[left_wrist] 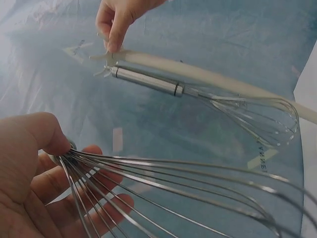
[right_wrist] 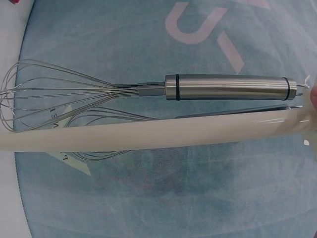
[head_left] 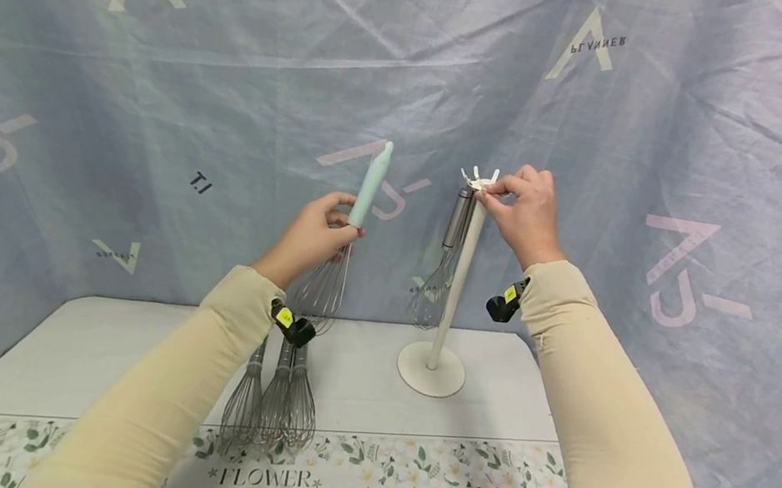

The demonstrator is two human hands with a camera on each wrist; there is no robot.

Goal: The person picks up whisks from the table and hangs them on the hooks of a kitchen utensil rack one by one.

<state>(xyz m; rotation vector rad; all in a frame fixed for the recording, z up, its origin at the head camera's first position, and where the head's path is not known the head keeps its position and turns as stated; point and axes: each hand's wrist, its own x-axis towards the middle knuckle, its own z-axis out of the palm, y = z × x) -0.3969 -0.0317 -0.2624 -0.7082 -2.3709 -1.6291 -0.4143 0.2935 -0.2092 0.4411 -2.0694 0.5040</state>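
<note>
A blue-grey printed curtain (head_left: 425,13) hangs behind a white table (head_left: 507,379) with a floral strip, where three wire whisks (head_left: 275,408) lie side by side at left. Above them, the left hand (head_left: 316,235) has thumb and fingers closed round the neck of a mint-green-handled balloon whisk (head_left: 371,186), handle up, in the air. Farther right, a steel-handled whisk (head_left: 455,218) and another whisk (right_wrist: 223,113), partly behind the post, hang from a cream hook stand (head_left: 456,287), its top pinched between the right hand's (head_left: 528,214) thumb and fingers.

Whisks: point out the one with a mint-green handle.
The whisk held handle-up in the left hand; the hanging whisks on the stand and the whisks lying on the table look silver-grey.
</note>
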